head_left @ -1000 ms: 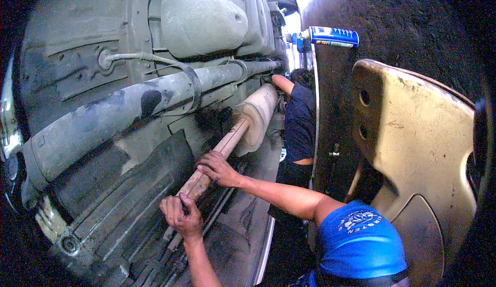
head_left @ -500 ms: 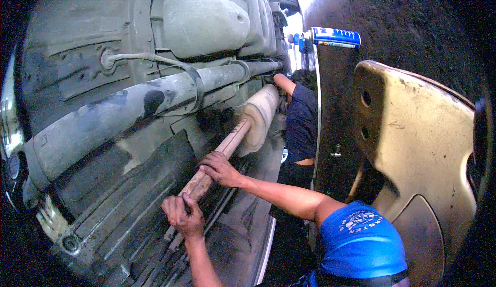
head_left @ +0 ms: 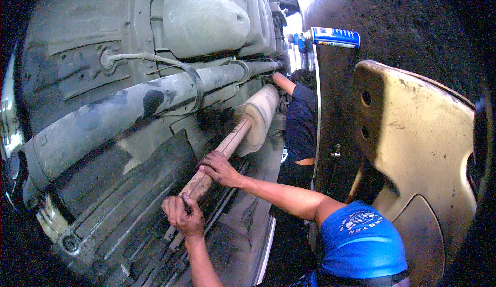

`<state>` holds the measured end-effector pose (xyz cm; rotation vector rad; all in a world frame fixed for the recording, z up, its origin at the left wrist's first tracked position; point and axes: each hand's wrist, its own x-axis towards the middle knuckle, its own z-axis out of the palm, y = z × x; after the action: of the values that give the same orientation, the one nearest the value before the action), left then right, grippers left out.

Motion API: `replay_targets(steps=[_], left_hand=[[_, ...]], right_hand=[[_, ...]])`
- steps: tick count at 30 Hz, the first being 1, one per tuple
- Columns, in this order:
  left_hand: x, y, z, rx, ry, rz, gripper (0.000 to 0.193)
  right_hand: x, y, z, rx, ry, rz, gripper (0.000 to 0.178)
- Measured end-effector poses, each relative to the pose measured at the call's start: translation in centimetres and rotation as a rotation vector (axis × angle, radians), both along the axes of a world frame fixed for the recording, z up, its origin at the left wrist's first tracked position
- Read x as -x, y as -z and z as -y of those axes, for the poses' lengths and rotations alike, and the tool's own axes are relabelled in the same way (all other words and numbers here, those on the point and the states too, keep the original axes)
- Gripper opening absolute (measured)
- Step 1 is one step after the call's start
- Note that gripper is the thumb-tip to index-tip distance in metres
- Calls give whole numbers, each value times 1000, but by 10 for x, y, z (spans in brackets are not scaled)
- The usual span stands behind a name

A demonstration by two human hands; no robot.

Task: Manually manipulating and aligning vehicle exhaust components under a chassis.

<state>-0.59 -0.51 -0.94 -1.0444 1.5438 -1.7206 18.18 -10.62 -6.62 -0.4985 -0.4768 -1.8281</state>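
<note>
A dusty exhaust pipe (head_left: 195, 185) slants across the underside of a vehicle, with a rounded muffler (head_left: 262, 112) at its far end. My left hand (head_left: 182, 215) is closed round the near part of the pipe, its thumb along the top. Farther up, my right hand (head_left: 219, 168) curls over the same pipe, just short of the muffler. Both palms are hidden against the metal. Beyond the muffler, another person's forearm (head_left: 283, 83) reaches up to the underside; that hand is mostly out of sight.
A thick grey driveshaft (head_left: 124, 106) runs left of the exhaust, below a bulging tank-like shell (head_left: 204, 16). The other person, in a dark shirt (head_left: 302, 119), stands beyond my right arm. To the right are a blue spray can (head_left: 336, 37) and a large gold-coloured metal panel (head_left: 418, 132).
The other person's forearm has shifted slightly to the left. My hands and the exhaust pipe stay where they were.
</note>
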Motion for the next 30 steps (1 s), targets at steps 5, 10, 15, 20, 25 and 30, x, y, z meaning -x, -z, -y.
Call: replay_targets(steps=[5, 10, 15, 20, 25, 30], left_hand=[[4, 2, 0, 14, -18, -1, 18], [3, 3, 1, 12, -14, 18, 18], [2, 1, 1, -3, 22, 52, 18], [2, 1, 1, -18, 15, 31, 18], [2, 1, -1, -8, 2, 40, 18], [2, 2, 0, 10, -20, 15, 17]], right_hand=[[5, 3, 2, 29, -6, 20, 36], [4, 3, 1, 19, 2, 22, 37], [5, 2, 2, 23, 2, 32, 37], [2, 1, 2, 10, 32, 39, 36], [-2, 0, 0, 10, 22, 29, 37], [0, 1, 0, 10, 15, 34, 38]])
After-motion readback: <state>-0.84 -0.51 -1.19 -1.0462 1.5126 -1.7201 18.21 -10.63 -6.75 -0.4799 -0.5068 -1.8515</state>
